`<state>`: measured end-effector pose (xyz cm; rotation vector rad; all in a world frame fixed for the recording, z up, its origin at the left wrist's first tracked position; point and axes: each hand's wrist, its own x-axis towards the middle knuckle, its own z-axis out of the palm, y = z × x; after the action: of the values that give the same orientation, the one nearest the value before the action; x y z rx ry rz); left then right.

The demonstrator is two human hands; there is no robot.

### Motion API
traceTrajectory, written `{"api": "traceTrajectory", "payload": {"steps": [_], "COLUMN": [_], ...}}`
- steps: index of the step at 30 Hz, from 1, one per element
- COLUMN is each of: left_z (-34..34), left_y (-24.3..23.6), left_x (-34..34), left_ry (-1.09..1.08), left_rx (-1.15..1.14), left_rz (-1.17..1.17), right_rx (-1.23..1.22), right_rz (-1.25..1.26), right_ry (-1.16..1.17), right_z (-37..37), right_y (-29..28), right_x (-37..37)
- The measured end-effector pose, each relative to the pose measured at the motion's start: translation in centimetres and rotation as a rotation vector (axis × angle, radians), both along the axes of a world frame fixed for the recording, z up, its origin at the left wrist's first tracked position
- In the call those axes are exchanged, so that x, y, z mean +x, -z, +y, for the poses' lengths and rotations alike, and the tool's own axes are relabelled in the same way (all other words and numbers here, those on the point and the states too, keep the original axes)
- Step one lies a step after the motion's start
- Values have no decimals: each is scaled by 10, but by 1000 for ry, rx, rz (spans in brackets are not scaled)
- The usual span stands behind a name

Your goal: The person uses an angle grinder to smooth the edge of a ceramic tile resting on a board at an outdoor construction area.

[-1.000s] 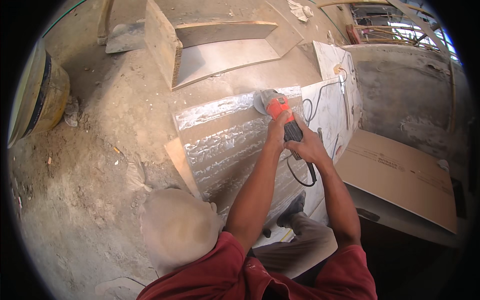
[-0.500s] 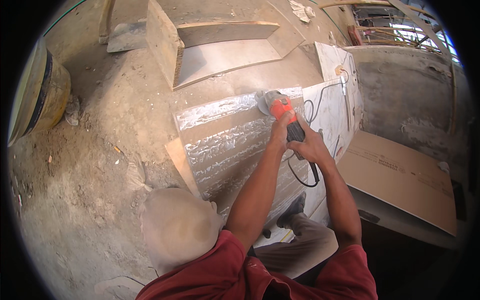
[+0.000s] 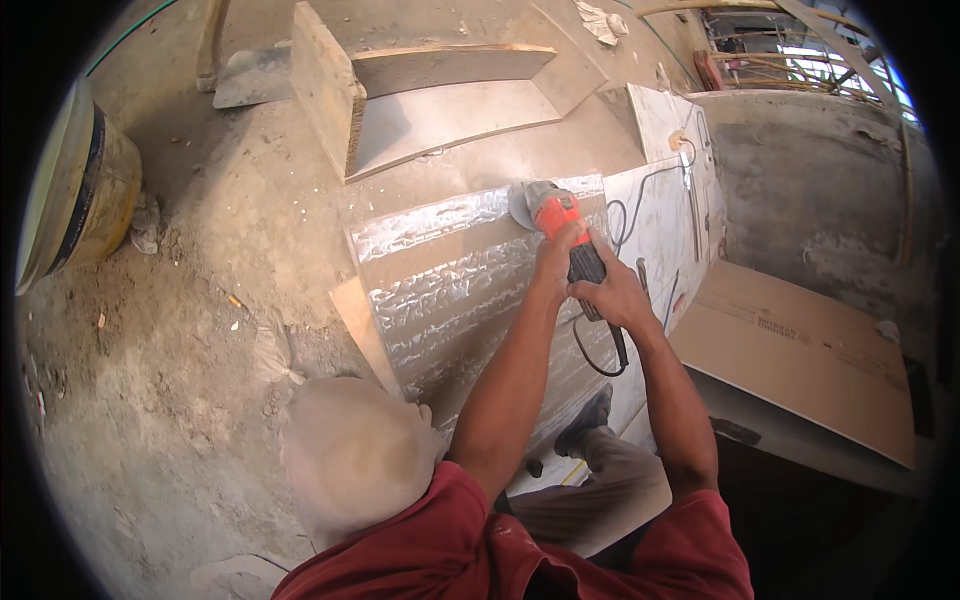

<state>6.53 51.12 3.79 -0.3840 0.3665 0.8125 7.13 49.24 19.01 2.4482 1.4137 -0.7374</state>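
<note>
My left hand (image 3: 560, 256) wraps the red body of an angle grinder (image 3: 558, 212), close behind its grey head. Behind it, my right hand (image 3: 615, 292) is closed around the grinder's black rear handle, where the cord comes out. The grinder's disc (image 3: 521, 205) is over the far part of a large flat panel (image 3: 450, 250) with brown bands and rough, shiny whitish bands. Whether the disc touches the panel I cannot tell. Under my right forearm the black cord (image 3: 597, 370) hangs in a loop.
Beyond the panel stand wooden boards (image 3: 330, 90) in an open frame. A large bucket (image 3: 105, 195) is at the far left. White marble-patterned slabs (image 3: 650, 210) carry the cord, and a brown board (image 3: 800, 350) leans at right. My shoe (image 3: 585, 420) is near the panel.
The grinder and both hands have shifted slightly left along the far band of the panel. The cord loop has swung a little left too. Both grips are unchanged.
</note>
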Motion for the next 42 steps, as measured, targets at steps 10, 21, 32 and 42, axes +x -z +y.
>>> {"api": "traceTrajectory", "payload": {"steps": [10, 21, 32, 42], "left_z": [-5, 2, 1, 4], "left_y": [14, 8, 19, 7], "left_x": [17, 1, 7, -11], "left_ry": [26, 55, 41, 127], "left_rx": [52, 81, 64, 85], "left_rz": [-83, 9, -15, 52], "right_rx": [-31, 65, 19, 30], "right_rz": [-12, 38, -1, 62], "right_ry": [-3, -5, 5, 42], "right_z": [2, -5, -5, -6], "right_y": [-4, 10, 12, 13], "right_x": [1, 8, 2, 4]}}
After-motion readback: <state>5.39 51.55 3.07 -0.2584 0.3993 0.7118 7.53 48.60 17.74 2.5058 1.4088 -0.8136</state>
